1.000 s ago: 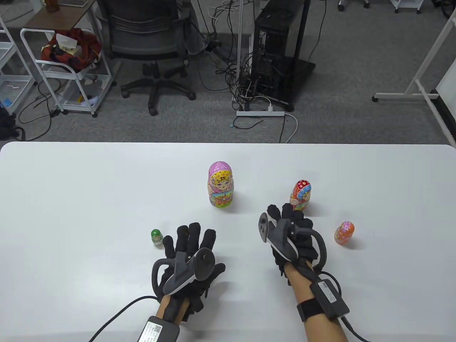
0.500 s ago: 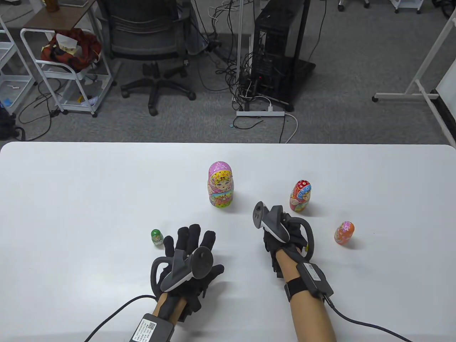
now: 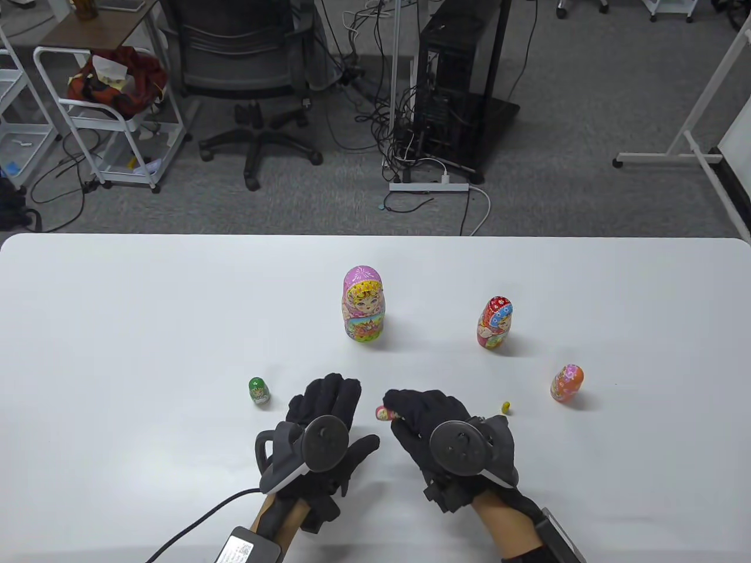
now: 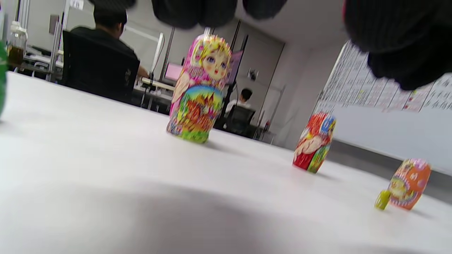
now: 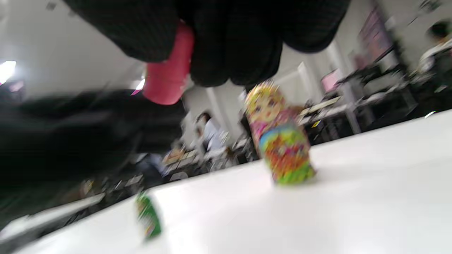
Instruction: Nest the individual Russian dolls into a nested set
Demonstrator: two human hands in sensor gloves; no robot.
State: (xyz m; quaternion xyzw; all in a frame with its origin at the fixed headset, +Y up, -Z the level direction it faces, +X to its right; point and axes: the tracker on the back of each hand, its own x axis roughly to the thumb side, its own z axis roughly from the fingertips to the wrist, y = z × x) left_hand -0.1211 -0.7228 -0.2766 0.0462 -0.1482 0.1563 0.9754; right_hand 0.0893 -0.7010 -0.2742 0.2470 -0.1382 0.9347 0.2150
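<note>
My right hand (image 3: 410,413) grips a small pink doll (image 3: 384,413) just above the table; the doll also shows between my fingers in the right wrist view (image 5: 165,76). My left hand (image 3: 330,402) is empty, fingers stretched out, a short way left of the pink doll. The large pink-purple doll (image 3: 364,305) stands upright behind both hands. The red doll (image 3: 494,322) and the orange doll (image 3: 567,383) stand to the right. A tiny yellow doll (image 3: 506,406) lies by my right hand. The small green doll (image 3: 258,391) stands left of my left hand.
The white table (image 3: 146,328) ends in a far edge, with office floor, a chair and cables beyond. In the left wrist view the large doll (image 4: 199,88), the red doll (image 4: 314,143), the orange doll (image 4: 409,183) and the tiny yellow doll (image 4: 382,199) stand in a row.
My right hand has come back from near the red doll toward my left hand, turned palm down, and now holds the small pink doll. The tiny yellow doll is uncovered. My left hand shifted slightly right.
</note>
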